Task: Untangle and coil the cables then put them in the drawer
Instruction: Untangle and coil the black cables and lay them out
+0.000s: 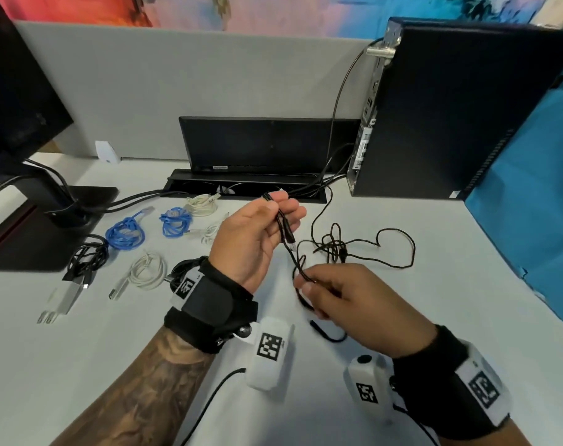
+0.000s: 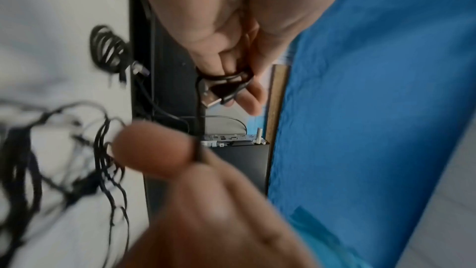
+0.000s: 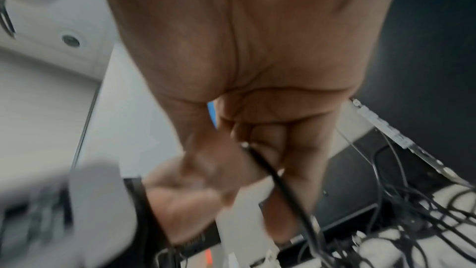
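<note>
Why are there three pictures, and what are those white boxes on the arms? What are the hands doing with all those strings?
A person wears three cameras: one on the head and one white box on each wrist. The big picture is from the head; the two blurry close ones look along each hand. The left hand pinches a thin black cable near its plug, and the right hand holds it lower down. The rest lies tangled on the white desk. Coiled already: two blue cables, some white ones and a black one. A black computer stands behind.
</note>
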`<state>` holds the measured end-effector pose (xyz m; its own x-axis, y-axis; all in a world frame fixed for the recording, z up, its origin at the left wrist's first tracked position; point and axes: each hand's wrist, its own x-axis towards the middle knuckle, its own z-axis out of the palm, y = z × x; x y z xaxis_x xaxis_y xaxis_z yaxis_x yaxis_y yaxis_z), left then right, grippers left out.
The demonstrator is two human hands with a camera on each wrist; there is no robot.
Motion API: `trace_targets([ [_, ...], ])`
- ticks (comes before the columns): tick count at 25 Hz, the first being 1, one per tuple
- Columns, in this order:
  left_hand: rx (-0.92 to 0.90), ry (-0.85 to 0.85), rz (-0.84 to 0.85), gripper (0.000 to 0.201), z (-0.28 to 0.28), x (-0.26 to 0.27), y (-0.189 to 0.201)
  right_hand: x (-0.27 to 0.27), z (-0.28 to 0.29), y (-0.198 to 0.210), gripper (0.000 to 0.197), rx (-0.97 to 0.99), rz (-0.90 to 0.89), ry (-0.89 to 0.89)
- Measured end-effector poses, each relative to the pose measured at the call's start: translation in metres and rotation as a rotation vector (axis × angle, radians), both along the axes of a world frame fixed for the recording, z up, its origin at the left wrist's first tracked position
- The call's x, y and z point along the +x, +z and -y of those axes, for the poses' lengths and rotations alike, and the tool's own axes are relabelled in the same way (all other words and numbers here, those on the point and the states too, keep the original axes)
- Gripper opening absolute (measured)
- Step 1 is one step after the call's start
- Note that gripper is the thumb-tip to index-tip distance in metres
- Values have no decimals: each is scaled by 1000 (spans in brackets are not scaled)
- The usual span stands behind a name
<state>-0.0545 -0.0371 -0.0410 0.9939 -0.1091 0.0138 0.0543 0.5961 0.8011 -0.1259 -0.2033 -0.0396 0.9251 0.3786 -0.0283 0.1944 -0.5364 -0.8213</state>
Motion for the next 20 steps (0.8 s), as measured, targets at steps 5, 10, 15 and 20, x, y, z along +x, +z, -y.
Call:
trace_targets([
  [5, 579, 145, 344, 22, 6, -1, -6, 1, 12, 31, 15, 107, 187, -59],
  [10, 714, -203, 404, 35, 8, -5, -3, 36, 18, 47, 20, 342, 489, -279],
  [15, 18, -594, 63, 27, -14, -6, 32, 67, 11, 29, 15, 365, 338, -276],
  [20, -269, -75, 32, 27, -41, 24, 41, 40, -4, 7, 19, 127, 78, -90],
])
